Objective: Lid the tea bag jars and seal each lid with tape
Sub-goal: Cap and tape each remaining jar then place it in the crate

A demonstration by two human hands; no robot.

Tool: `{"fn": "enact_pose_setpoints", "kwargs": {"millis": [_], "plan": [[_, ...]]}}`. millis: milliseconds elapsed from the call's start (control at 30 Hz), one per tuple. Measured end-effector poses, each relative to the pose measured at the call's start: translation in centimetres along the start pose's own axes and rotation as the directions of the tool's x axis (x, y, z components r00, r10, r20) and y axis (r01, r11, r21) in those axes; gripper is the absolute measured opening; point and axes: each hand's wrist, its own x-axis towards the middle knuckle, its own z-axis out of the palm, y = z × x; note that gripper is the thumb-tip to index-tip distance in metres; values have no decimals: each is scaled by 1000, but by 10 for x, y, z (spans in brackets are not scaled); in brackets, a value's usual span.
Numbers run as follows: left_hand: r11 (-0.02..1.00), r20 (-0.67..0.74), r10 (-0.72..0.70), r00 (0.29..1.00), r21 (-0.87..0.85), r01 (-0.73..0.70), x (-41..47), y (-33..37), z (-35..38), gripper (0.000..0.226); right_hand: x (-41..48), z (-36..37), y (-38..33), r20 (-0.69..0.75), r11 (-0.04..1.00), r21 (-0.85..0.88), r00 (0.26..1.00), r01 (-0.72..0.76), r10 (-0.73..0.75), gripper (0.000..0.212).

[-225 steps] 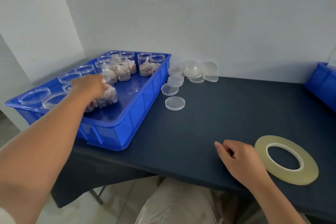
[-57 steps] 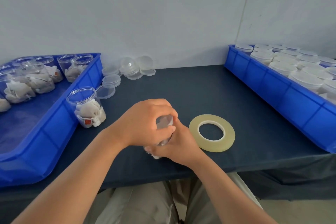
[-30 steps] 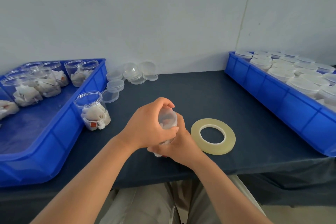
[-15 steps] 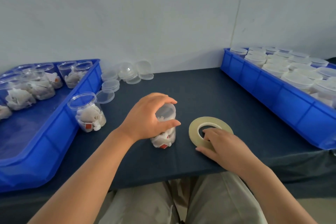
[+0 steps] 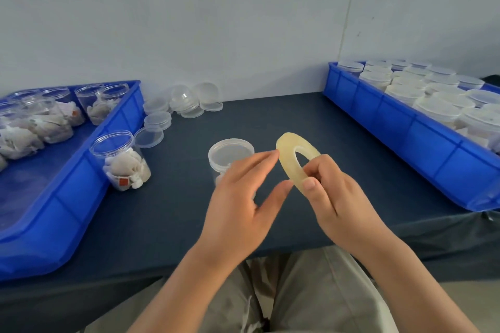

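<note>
A lidded clear jar [image 5: 230,153] of tea bags stands on the dark table, partly hidden behind my left hand [image 5: 243,197]. My right hand [image 5: 332,192] grips a yellowish tape roll [image 5: 293,158], lifted off the table and tilted on edge. The left hand's fingers are straight, its fingertips at the roll's left edge and its thumb just below the roll. An unlidded jar [image 5: 120,162] of tea bags stands to the left beside the left bin.
A blue bin [image 5: 67,197] at left holds several open jars of tea bags. Loose clear lids [image 5: 184,103] lie at the back of the table. A blue bin [image 5: 405,127] at right holds several lidded jars. The table's front edge runs just under my wrists.
My right hand has lifted the tape roll off the table and tilted it up. My left hand has let go of the lidded jar and moved to the roll.
</note>
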Motion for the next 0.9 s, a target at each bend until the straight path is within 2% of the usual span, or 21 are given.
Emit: {"fn": "enact_pose_setpoints", "kwargs": {"millis": [167, 267, 433, 533, 633, 800, 900], "plan": [[999, -214, 37, 976, 1, -38, -14, 9, 6, 36, -5, 6, -12, -43, 998, 2, 997, 62, -62, 72], [999, -252, 25, 967, -25, -32, -21, 9, 8, 29, -5, 8, -14, -55, 994, -54, 993, 97, -100, 72], [968, -224, -165, 960, -221, 115, -18, 14, 2, 32, -7, 15, -15, -36, 981, -152, 991, 122, -129, 70], [960, -249, -196, 948, -247, 134, -17, 16, 1, 23, -8, 18, -16, -30, 979, -165, 992, 118, -124, 65], [914, -262, -314, 913, -344, 215, -19, 16, 4, 11, -9, 23, -17, -50, 970, -210, 990, 120, -133, 59], [867, -171, -389, 905, -399, 297, -20, 9, 1, 1, -12, 30, -17, -90, 956, -272, 986, 112, -141, 48], [829, -43, -369, 929, -466, 308, -15, 5, -8, 21, -12, 29, -19, -68, 938, -291, 973, 190, -219, 53]]}}
